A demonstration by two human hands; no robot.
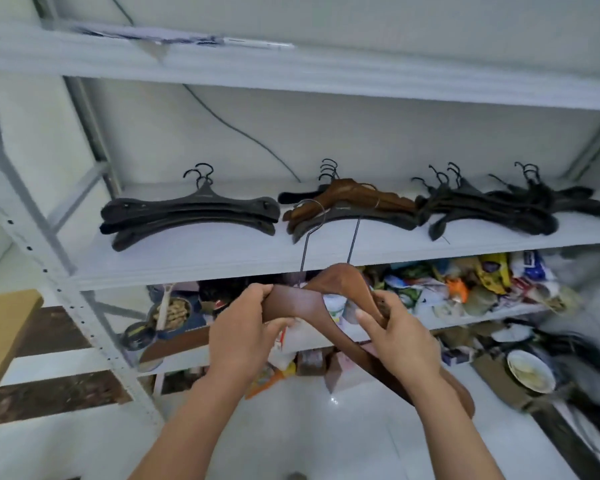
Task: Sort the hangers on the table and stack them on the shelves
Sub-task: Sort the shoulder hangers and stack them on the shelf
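Observation:
Two brown wooden hangers (340,285) with long metal hooks are held in front of the white shelf (187,268). My left hand (243,334) grips the left arm of one hanger, and my right hand (402,337) grips the right arms. The hooks rise toward the shelf's middle pile. On the shelf lie a pile of dark hangers (187,216) at left, a mixed brown and dark pile (354,206) in the middle, and black hangers (492,209) at right, with a further black pile (568,202) beside them.
A lower shelf (465,317) holds cluttered packets, jars and tins. The white floor (326,427) lies below, with a bowl (530,370) and cables at right. A cardboard edge (4,323) sits at left. A perforated metal upright (49,271) frames the shelf's left side.

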